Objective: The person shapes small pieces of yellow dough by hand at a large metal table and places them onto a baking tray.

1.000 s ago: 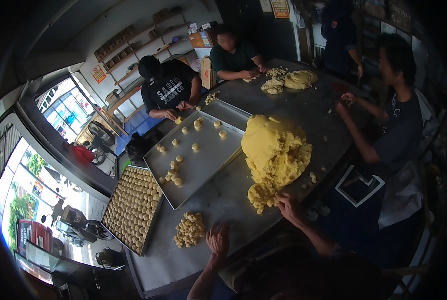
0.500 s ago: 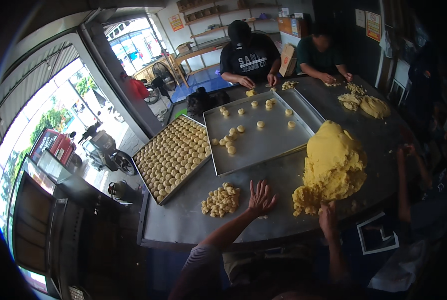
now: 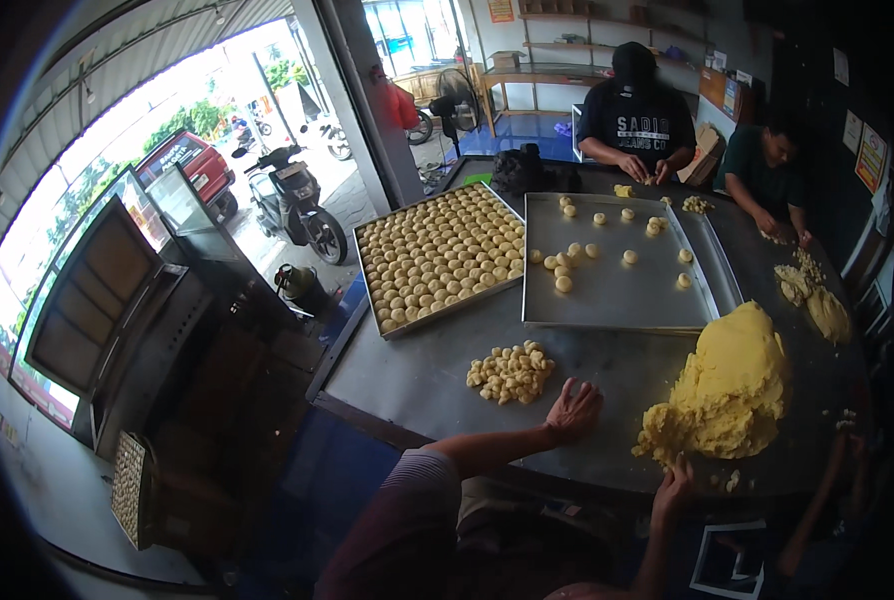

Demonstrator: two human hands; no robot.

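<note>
My left hand rests on the metal table with its fingers curled inward; whatever lies under them is hidden. Just left of it is a heap of small pale dough pieces. My right hand is at the near edge of a large mound of yellow dough, its fingers bent together against the crumbly lower part. A few dough scraps lie to the right of that hand.
Beyond my hands, one tray is packed with rows of round dough balls; another tray holds several scattered ones. Two people work dough across the table. Another person's arm shows at right. An oven-like cabinet stands left.
The view has swung left, shifting the scene rightward. My left hand's spread fingers have curled in. My right hand's fist has loosened, its fingers now pointing up at the dough's edge.
</note>
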